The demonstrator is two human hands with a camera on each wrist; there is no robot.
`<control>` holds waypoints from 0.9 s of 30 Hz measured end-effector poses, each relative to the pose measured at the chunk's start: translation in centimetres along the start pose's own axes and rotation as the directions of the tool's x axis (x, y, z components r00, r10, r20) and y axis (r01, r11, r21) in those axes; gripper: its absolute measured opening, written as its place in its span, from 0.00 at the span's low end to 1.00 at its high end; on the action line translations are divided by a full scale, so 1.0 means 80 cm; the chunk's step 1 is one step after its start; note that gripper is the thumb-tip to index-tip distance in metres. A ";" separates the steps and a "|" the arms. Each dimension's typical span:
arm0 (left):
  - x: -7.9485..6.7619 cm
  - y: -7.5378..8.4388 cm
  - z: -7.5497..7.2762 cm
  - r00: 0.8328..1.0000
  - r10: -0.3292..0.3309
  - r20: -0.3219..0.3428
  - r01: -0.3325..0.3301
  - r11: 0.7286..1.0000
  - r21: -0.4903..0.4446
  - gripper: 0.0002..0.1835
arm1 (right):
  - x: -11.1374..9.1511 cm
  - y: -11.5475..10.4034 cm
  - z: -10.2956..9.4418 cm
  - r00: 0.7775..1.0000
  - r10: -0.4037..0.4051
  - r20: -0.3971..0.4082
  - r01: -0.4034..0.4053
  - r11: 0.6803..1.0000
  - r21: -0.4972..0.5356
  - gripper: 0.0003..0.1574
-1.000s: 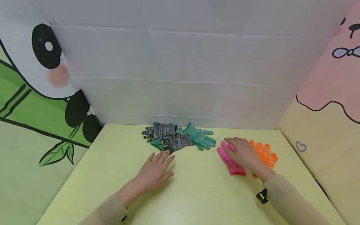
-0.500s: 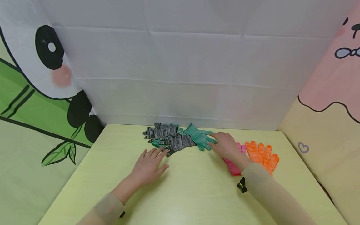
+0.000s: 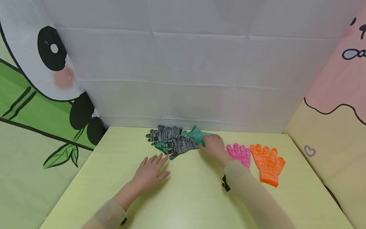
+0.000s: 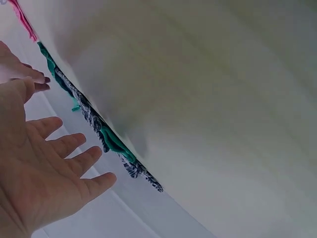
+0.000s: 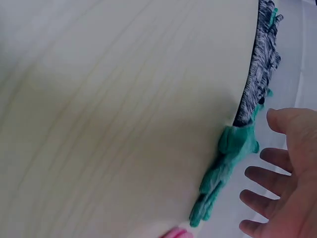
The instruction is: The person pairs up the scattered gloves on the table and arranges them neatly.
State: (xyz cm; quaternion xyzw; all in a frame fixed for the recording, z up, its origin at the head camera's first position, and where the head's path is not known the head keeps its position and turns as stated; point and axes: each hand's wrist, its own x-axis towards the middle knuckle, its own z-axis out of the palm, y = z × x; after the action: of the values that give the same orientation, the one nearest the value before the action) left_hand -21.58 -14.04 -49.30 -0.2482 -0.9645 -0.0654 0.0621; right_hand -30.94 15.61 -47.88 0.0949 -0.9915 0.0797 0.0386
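My right hand (image 3: 213, 146) hovers over a green glove (image 3: 195, 133) at the back of the table, hiding most of its fingers. In the right wrist view that hand's fingers are spread, apart from the green glove (image 5: 228, 158). My left hand (image 3: 150, 173) is held above the table with straight, spread fingers and holds nothing. Just beyond its fingertips lie two grey-black striped gloves (image 3: 183, 145), overlapping a second green glove (image 3: 161, 147). A pink glove (image 3: 240, 154), partly covered by my right forearm, and an orange glove (image 3: 267, 165) lie flat on the right.
The pale yellow table (image 3: 183, 197) ends at a creased white sheet (image 3: 183, 76) hanging behind it. A printed panel (image 3: 43, 127) stands on the left, and another printed wall (image 3: 337, 152) borders the right side.
My right hand has moved left from between the pink and orange gloves to over the green glove, uncovering the orange glove. My left hand has shifted slightly left. The gloves look unmoved.
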 end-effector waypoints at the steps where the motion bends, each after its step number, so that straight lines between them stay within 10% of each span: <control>1: -0.001 0.001 0.000 1.000 0.000 -0.001 0.000 1.000 -0.004 0.36 | 0.004 -0.004 0.003 1.000 0.008 -0.008 -0.008 1.000 -0.004 0.34; 27: -0.001 0.017 -0.006 0.999 0.041 0.028 -0.041 0.999 -0.001 0.36 | 0.045 -0.029 0.017 0.994 0.097 -0.059 -0.097 0.995 -0.011 0.11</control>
State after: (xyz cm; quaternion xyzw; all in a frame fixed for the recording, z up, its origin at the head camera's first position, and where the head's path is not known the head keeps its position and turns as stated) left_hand -20.79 -12.94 -48.71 -0.2691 -0.9599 -0.0610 0.0497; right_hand -34.10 12.48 -48.50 0.0441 -0.9940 0.0775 0.0641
